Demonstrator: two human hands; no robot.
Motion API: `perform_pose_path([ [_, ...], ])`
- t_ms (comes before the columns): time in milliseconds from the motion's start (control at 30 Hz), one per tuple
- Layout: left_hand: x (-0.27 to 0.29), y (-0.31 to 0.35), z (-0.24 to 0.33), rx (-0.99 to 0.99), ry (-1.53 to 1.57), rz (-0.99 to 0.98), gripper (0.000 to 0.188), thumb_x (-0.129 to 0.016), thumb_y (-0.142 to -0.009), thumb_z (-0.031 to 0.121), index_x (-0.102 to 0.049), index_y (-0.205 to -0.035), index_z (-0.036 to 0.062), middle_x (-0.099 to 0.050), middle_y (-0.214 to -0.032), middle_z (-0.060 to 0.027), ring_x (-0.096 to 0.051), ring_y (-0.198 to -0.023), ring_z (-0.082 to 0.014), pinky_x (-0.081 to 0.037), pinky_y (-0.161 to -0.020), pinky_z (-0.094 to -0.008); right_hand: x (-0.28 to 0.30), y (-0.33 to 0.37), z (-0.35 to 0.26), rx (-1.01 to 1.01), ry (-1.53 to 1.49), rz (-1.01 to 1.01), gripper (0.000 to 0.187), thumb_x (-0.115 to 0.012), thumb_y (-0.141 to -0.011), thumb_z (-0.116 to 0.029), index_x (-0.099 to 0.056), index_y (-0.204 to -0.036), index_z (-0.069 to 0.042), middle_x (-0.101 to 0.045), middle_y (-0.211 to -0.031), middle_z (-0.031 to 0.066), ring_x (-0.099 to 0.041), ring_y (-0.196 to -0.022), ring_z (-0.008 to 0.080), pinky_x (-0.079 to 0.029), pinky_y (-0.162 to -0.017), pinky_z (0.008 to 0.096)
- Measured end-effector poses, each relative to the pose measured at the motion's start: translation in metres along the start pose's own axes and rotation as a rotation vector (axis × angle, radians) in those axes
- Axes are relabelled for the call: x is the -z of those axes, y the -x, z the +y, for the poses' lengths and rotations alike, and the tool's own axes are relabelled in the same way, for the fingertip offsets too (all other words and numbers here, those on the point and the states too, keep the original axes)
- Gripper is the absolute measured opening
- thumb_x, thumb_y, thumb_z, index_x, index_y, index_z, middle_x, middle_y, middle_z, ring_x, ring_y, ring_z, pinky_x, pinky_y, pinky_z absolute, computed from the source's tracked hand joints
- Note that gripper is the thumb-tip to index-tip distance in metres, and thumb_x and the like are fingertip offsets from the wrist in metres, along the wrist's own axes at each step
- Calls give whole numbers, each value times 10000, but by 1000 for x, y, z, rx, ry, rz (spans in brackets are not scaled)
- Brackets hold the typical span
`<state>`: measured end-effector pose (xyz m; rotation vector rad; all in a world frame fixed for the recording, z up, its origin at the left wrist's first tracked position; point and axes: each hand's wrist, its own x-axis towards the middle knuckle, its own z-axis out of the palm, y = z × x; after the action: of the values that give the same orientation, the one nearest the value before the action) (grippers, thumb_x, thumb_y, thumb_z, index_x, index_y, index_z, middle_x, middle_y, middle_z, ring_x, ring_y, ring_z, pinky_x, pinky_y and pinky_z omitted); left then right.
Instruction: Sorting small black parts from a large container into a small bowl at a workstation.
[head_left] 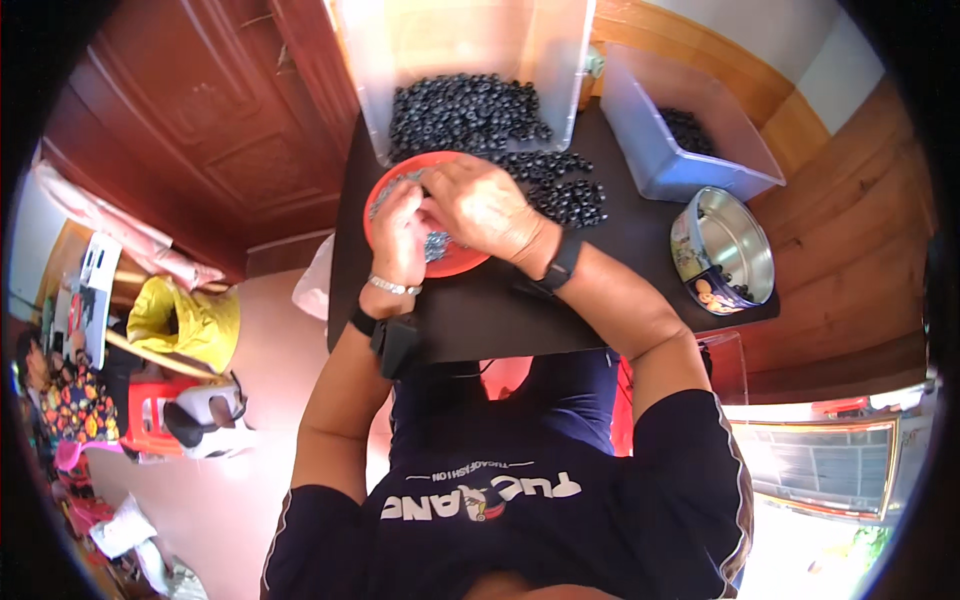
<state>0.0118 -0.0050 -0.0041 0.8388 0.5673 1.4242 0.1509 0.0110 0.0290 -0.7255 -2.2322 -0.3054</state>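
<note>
Both my hands meet over a round orange-red bowl point(462, 263) holding many small silvery metal pieces point(437, 246). The fingers of my left hand point(402, 235) are bent together near the bowl's middle. Fingertips of my right hand point(485, 208) come down against them from the right, also closed. Whatever is between the fingers is hidden or too small to make out. Just beyond the bowl, small shiny black ring-like parts point(465, 112) are heaped in a clear plastic bin point(470, 40) tipped toward me. More black parts point(572, 203) spread onto the dark table point(500, 325), right of my right hand.
At the table's right stand a translucent bin point(680, 177) with black parts inside and a round metal tin point(692, 255) with a few in it. A wooden door point(200, 120) is at the left. Farther left are a yellow bag point(190, 320) and another person point(75, 400).
</note>
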Motion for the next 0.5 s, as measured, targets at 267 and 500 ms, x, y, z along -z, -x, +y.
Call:
perform_pose_path([
  [267,24,-4,-10,36,22,20,257,-484,-913,170,-577,-1116,45,-600,-1069,-20,-559,-966,-137,-433,-820,-294,-2,-1,-5,40,32,-3,182,-661,-707,-162,-568,-805,-39,-576,-747,110,-588,-719,280,-488,-665,366],
  [500,0,-3,1,20,-47,64,165,-465,-942,219,-570,-885,104,-582,-782,-7,-542,-720,-119,-422,-633,-266,0,-3,-3,40,63,37,165,-654,-691,-186,-584,-758,-53,-585,-723,88,-594,-705,267,-493,-663,368],
])
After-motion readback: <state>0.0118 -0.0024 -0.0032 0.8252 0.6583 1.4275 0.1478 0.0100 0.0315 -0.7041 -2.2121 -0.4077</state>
